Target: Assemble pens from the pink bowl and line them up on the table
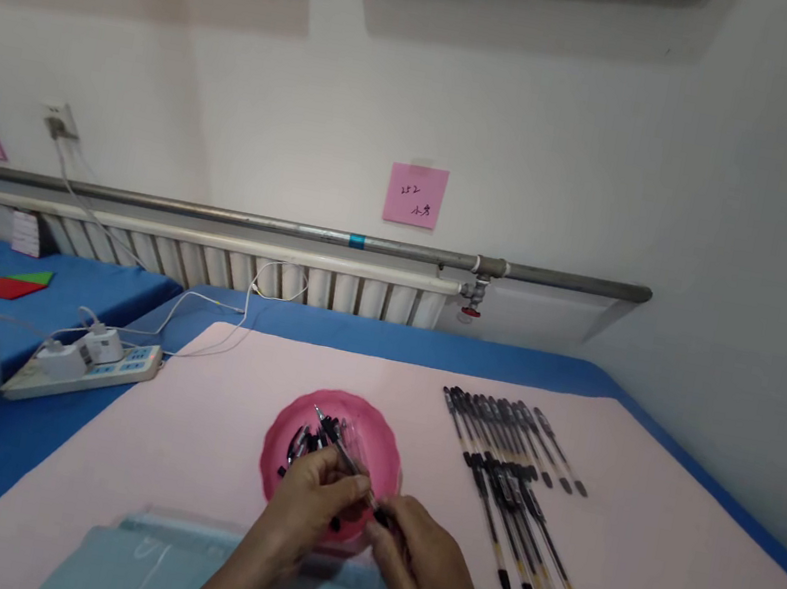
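Both hands meet over the front right part of a pink scalloped plate [279, 427]. Between them is a pen [347, 457], slanting from upper left down to the right. My left hand [309, 501] pinches its barrel, and my right hand [419, 558] has its fingers closed on the dark lower end. Loose black and clear pen parts [314, 438] lie in the plate, partly hidden behind my left hand. Right of the plate, assembled black pens lie slanted in two rows, a far row [502, 431] and a nearer row [524, 526].
A pale pink sheet [210, 425] covers the blue table, with a light blue cloth [163, 564] along the front. At left sits a power strip [129, 365] with white plugs and cables. Behind the table are a radiator [363, 294] and a pipe with a red valve [471, 311].
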A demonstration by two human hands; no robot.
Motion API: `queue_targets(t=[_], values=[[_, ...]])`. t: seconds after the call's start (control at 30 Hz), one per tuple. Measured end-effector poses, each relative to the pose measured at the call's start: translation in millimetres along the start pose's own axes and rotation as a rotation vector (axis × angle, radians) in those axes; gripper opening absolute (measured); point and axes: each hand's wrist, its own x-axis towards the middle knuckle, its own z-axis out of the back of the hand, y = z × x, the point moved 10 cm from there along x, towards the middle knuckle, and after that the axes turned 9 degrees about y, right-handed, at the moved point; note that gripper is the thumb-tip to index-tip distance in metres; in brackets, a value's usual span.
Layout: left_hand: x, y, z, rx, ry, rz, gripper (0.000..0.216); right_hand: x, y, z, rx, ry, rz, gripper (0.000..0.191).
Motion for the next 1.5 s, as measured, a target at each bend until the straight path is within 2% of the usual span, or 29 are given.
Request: queue_targets(t=[0.1,0.27,0.47,0.6,0.7,0.77,0.9,1.0,1.13,1.23,1.33,1.4,1.5], values=[[0,0,0,0.013,0.0,0.0,0.031,-2,-1,7,-0.053,-0.062,-0.013,0.006],[-1,0,-1,0.033,0.015,0.005,0.03,-3,2,7,0.001,-0.056,0.02,0.017],[-1,-3,-1,0.063,0.025,-0.013,0.029,0,-6,-4,0.278,0.008,-0.048,0.024],[-2,-11,-8,0.037,0.089,-0.056,0.027,0,-14,-21,0.567,0.132,-0.137,0.026],[-2,-10,-12,-0.01,0.138,-0.043,0.029,1,-19,-27,0.643,0.193,-0.204,0.031],[-2,-7,-13,-0.019,0.15,-0.017,0.031,3,-25,-20,0.647,0.15,-0.231,0.033],[-3,-2,-17,-0.032,0.181,0.015,0.034,4,-41,-2,0.655,-0.028,-0.251,0.03],[-4,-1,-20,-0.024,0.2,0.033,0.036,3,-45,1,0.652,-0.072,-0.237,0.026],[-4,-15,1,-0.053,0.083,-0.017,0.046,3,-47,5,0.595,-0.091,-0.238,0.026],[-7,-39,34,-0.094,-0.062,-0.116,0.05,3,-53,13,0.574,-0.132,-0.269,0.026],[-11,-48,63,-0.124,-0.167,-0.109,0.051,3,-60,17,0.58,-0.156,-0.294,0.026],[-10,-46,67,-0.121,-0.152,-0.075,0.051,4,-61,16,0.576,-0.154,-0.295,0.027],[-5,-34,48,-0.124,-0.056,-0.054,0.047,6,-52,10,0.563,-0.114,-0.265,0.027]])
